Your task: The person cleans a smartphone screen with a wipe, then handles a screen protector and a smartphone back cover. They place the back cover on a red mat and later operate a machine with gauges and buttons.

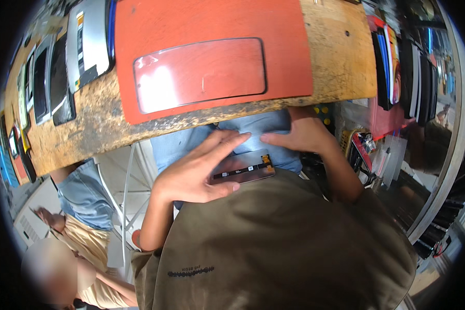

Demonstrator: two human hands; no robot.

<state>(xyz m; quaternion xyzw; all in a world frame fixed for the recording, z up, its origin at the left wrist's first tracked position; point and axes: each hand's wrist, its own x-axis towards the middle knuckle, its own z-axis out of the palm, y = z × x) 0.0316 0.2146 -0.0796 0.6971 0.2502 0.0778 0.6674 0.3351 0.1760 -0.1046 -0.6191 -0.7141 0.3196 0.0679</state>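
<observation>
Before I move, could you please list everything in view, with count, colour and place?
Workbench: one, brown wood, top
Mat: one, orange-red, on workbench
Clear panel: one, black-edged, on mat
Phone-like pieces: several, silver and black, workbench's left
Upright flat items: several, mostly black, right
Small clutter: uncounted, mixed colours, right
Metal frame: one, white, lower left
Another person: one, blue-and-tan clothes, lower left
Flat part: one, greyish, centre
Jeans: one pair, light blue, lap
Shirt: one, olive, bottom
Left hand: one, bare, by flat part
Right hand: one, bare, centre
</observation>
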